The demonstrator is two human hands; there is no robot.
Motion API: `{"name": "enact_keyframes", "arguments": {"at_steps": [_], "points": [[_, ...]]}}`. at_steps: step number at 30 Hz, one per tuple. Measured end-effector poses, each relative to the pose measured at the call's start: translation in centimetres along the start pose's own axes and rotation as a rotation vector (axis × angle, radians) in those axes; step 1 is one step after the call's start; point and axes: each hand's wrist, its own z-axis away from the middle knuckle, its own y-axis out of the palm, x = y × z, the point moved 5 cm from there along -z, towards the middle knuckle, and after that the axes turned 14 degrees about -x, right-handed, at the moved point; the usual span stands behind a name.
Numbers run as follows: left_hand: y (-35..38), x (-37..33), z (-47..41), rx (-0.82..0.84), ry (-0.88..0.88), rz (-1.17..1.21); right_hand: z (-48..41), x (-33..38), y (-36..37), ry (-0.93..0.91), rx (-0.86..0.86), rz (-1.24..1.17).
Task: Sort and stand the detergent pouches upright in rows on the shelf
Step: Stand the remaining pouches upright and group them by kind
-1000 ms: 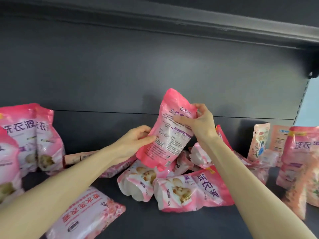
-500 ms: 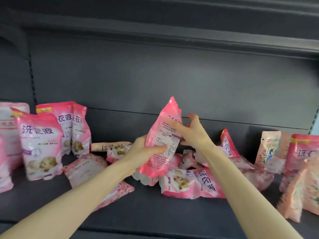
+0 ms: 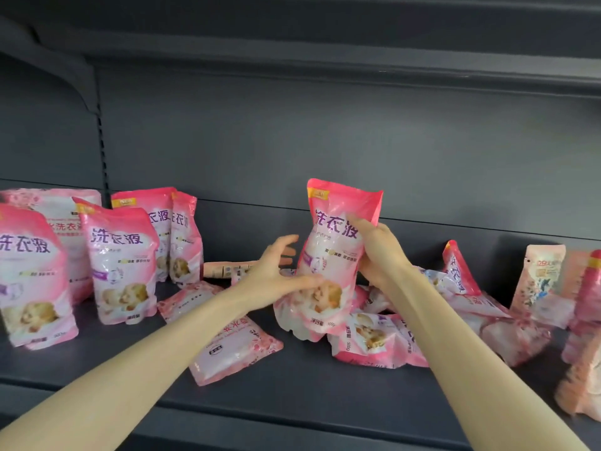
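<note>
Right grip (image 3: 379, 252) clenched around an upright pink pouch (image 3: 331, 255); left grip (image 3: 276, 278) spread, thumb touching its front. Bare shelf (image 3: 309, 385) lies below both grips.

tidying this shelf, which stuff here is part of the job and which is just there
In the job: held pouch, right hand, left hand, standing pouches, toppled pouches, flat pouch, shelf.
Just there: back panel, upper shelf.

A dark grey metal back panel (image 3: 325, 141) rises behind the shelf (image 3: 292, 385), with a slotted upright (image 3: 102, 151) at its left and another shelf's underside (image 3: 325, 37) overhead.
</note>
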Motion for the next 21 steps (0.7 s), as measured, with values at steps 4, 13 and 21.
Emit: {"name": "enact_keyframes", "arguments": {"at_steps": [4, 13, 21], "points": [[-0.8, 1.1, -0.5, 0.116, -0.141, 0.202, 0.0, -1.0, 1.7, 0.018, 0.091, 0.014], [-5.7, 3.8, -1.4, -0.197, -0.019, 0.132, -0.7, -3.6, 4.7, -0.074, 0.177, 0.445], [-8.3, 6.5, -2.3, -0.012, -0.07, 0.149, -1.7, -5.7, 8.3, -0.168, 0.078, 0.448]]}}
